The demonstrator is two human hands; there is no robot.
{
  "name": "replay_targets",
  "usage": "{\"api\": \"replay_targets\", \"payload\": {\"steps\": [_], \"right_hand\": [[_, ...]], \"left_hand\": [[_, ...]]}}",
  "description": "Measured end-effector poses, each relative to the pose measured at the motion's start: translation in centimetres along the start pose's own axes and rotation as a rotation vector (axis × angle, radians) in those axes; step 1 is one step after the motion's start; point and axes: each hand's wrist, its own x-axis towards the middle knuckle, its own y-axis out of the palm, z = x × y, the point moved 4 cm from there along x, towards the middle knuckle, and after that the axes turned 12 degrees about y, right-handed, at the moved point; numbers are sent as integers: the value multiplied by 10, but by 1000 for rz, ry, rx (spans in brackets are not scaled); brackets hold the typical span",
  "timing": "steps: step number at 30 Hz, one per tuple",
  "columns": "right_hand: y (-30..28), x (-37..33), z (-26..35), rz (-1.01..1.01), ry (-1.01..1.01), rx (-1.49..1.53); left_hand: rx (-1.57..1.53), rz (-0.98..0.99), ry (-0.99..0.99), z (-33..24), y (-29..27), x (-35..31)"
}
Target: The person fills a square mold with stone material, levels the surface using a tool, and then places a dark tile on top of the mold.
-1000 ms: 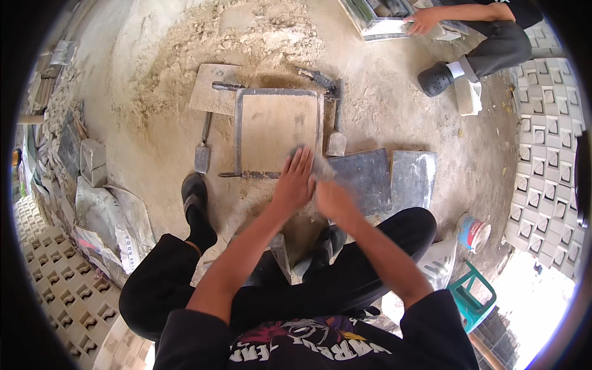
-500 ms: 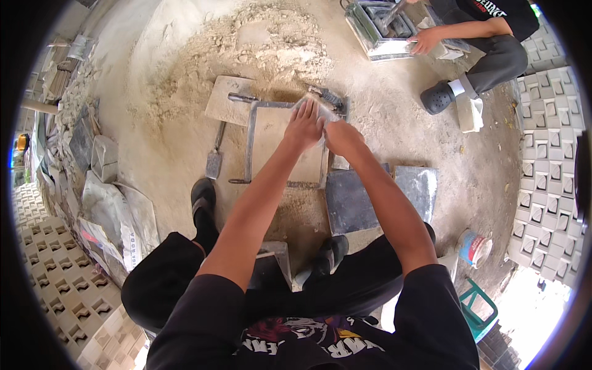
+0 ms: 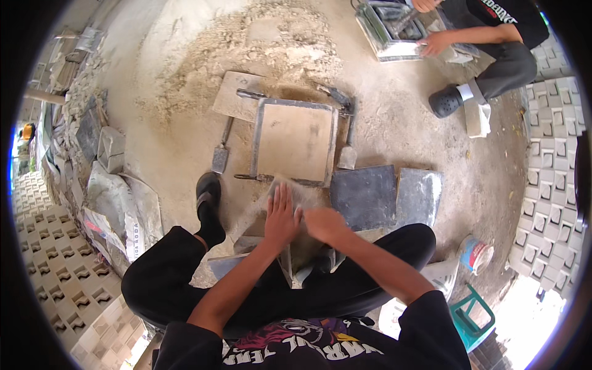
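Note the shift of the flat tool (image 3: pixel 300 193) since half a second ago: from the dark square frame's (image 3: pixel 258 139) 1 o'clock corner to its 6 o'clock side. Observe left hand (image 3: pixel 283 221) laid flat on top, apparently for pressure; right hand (image 3: pixel 327 226) curled at the 3 o'clock end, apparently for steering. Note smooth, powdery-looking tan fill (image 3: pixel 290 142) within dusty bars.

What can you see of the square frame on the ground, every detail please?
The square frame has a dusty, dark grey rim that looks like metal, with a dark bar jutting past its upper left corner and a thin rod end at the lower left. Inside is a smooth, tan, sandy-looking surface, smudged darker towards the right. It lies flat on the ground. The flat tool under your left hand is near its lower edge; blur hides whether they touch.
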Motion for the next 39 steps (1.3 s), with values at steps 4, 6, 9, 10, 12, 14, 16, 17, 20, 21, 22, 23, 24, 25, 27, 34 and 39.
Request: {"api": "replay_targets", "payload": {"steps": [4,6,9,10,12,14,16,17,20,21,22,23,24,25,27,34,39], "right_hand": [[-108,56,22,-139,0,-98],[-141,112,31,-187,-20,-145],[-138,157,42,-180,-81,-154],[-124,167,40,-168,-118,-147],[-93,152,42,-109,-138,-112],[-60,129,47,-32,-246,-124],[-4,112,39,48,-169,-121],[-3,85,51,123,-176,-121],[30,39,50,74,-186,-20],[35,29,51,121,-200,-67],[39,19,52,168,-207,-114],[38,14,52,214,-207,-159],[22,13,54,162,-211,-165],[5,12,55,110,-215,-170],[-30,21,54,2,-179,-165],[-89,120,50,-188,-164,-119],[-24,64,64,77,-142,-90]], "left_hand": [[90,-270,75,19,-61,101],[195,-248,97,56,-66,157],[44,-110,-38,105,-48,180],[70,-130,-19,108,-42,173],[115,-154,6,106,-31,134],[121,-132,-11,91,-22,83],[117,-124,-14,80,-12,40],[104,-122,-46,81,1,14],[49,10,-120,54,-8,-33],[34,51,-139,51,-2,-48],[16,95,-153,51,9,-63],[-5,142,-162,52,15,-68],[35,70,-114,49,2,-57],[75,-1,-66,47,-12,-43],[114,-120,18,38,-48,-7],[108,-104,61,96,-37,115],[122,-22,-32,67,-8,13]]}}
